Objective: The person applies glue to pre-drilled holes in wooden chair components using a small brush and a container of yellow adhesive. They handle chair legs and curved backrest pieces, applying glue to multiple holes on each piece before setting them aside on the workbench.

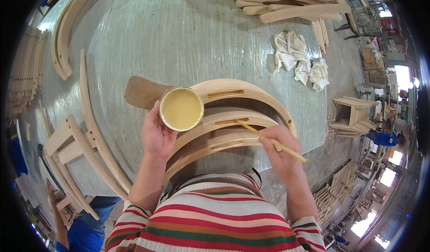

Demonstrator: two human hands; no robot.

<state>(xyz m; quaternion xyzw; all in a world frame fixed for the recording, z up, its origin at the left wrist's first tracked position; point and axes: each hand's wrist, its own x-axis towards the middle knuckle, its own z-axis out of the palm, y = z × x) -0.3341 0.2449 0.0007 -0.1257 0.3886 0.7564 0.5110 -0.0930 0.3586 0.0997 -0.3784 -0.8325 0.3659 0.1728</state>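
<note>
My left hand (pixel 157 133) is wrapped round a small round tub of pale yellow glue (pixel 181 109), held above the table beside the curved wooden pieces. Between the fingers of my right hand (pixel 282 151) is a thin wooden brush (pixel 293 153), its tip at the slot of the middle curved piece (pixel 215 123). Three curved pale wood pieces lie one before another near my body. A long slot shows in the far curved piece (pixel 264 97), and another in the near curved piece (pixel 201 151). A flat brown board (pixel 145 93) lies partly behind the tub.
Crumpled white rags (pixel 291 50) lie on the plastic-covered table (pixel 179 37) at the right. Shaped wooden parts (pixel 291 5) are piled at the far right. A chair frame (pixel 83 149) stands at the left, where a person in blue (pixel 89 227) is close by.
</note>
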